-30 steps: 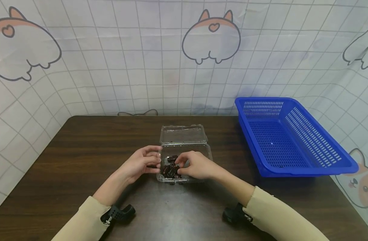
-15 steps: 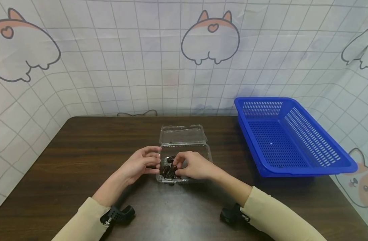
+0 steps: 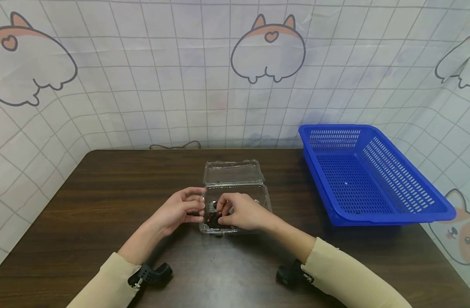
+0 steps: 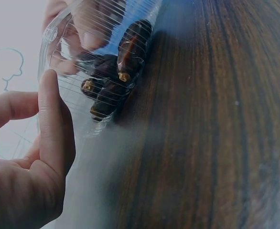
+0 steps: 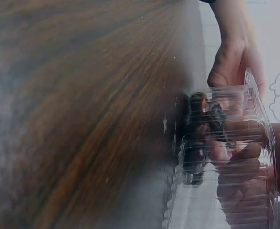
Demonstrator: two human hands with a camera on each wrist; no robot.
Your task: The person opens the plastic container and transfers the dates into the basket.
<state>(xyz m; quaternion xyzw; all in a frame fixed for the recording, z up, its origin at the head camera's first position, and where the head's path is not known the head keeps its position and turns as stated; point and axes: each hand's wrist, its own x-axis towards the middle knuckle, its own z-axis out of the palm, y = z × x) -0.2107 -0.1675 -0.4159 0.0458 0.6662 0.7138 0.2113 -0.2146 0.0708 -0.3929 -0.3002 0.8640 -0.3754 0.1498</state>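
My left hand (image 3: 177,209) has loosely extended fingers, their tips against the side wall of a clear, ribbed plastic container (image 3: 260,194). Just across that wall, glossy, dark brown, oblong fruits (image 3: 213,220) with pale stem ends lie clustered under my right hand (image 3: 240,209). Its thumb and fingers bend down among them; I cannot tell whether they pinch one. Beyond my fingers, the see-through lid (image 3: 233,173) is open; beneath is a wood-grained table (image 3: 104,192).
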